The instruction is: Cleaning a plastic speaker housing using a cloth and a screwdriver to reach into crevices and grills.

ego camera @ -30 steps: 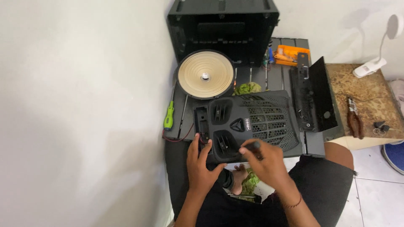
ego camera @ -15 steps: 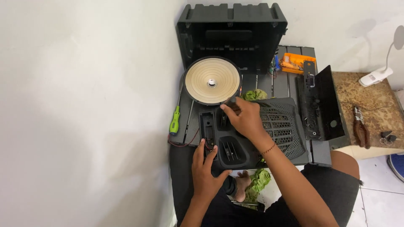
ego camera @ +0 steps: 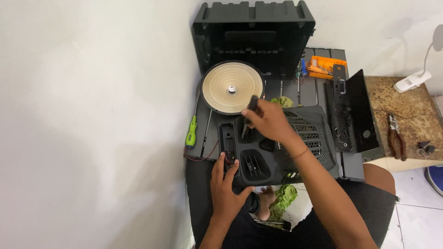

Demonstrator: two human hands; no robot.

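Right now the black speaker grille lies flat on the dark slatted table, directly in front of the person and under both hands. Reaching across its upper left part, the right hand is clenched around a dark-handled tool, whose tip points down into a recess of the grille. Lower down, the left hand presses spread fingers against the grille's near left corner, bracing it without gripping anything. Just beyond the right hand sits a round cream speaker cone, touching the grille's far edge. A green screwdriver lies left of the grille, well apart from both hands. Behind the cone stands an open black cabinet. Pliers rest on the speckled side table at the right.
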